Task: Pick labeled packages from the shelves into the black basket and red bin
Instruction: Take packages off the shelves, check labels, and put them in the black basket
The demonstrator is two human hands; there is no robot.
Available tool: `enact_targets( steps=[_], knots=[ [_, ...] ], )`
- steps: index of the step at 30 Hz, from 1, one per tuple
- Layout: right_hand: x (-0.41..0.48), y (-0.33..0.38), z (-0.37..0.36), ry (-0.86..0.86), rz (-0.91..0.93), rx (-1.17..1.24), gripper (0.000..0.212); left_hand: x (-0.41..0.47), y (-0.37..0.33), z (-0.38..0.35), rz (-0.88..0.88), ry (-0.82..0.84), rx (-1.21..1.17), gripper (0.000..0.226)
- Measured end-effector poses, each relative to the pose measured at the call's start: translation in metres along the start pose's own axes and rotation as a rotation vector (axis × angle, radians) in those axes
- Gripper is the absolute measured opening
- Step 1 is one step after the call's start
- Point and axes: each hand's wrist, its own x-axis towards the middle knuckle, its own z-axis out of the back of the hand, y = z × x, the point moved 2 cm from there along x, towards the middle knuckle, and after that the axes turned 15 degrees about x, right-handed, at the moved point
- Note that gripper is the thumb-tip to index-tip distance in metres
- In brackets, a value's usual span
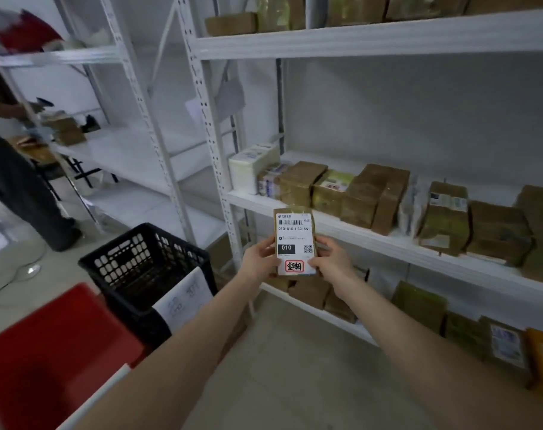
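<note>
Holding: I record a small brown tape-wrapped package [295, 240] upright in the air, in front of the middle shelf edge, clamped between both hands.
Left hand: my left hand [259, 259] grips the package's left edge, thumb on its front.
Right hand: my right hand [332, 259] grips the right edge likewise.
Label: a white shipping label faces me, with a barcode, "010" on a black block, a QR code and a red-framed stamp.
Shelving: a white metal shelf rack [388, 243] carries a row of brown wrapped parcels [375, 197] behind the held package.
Containers: a black perforated plastic basket [146, 265] stands on the floor left of my arms, a white paper sheet [186, 296] hanging on its near side; a red plastic bin [46, 346] sits just beside it, nearer me.
Bystander: a second person [12, 187] stands far left.
</note>
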Motion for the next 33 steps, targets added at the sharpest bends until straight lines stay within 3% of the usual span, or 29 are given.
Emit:
enact_targets(
  steps=[10, 17, 23, 33],
  knots=[
    [0.091, -0.045, -0.164, 0.233, -0.085, -0.116, 0.058, 0.063, 0.081, 0.121, 0.172, -0.24, -0.062, 0.046],
    [0.187, -0.079, -0.283, 0.443, -0.154, -0.15, 0.057, 0.144, 0.136, 0.205, 0.338, -0.406, -0.117, 0.051],
    [0.252, -0.111, -0.363, 0.588, -0.233, -0.326, 0.058, 0.196, 0.182, 0.251, 0.413, -0.478, -0.224, 0.056],
    [0.316, -0.174, -0.484, 0.758, -0.339, -0.512, 0.065, 0.277, 0.264, 0.331, 0.546, -0.5, -0.182, 0.07]
  ],
)
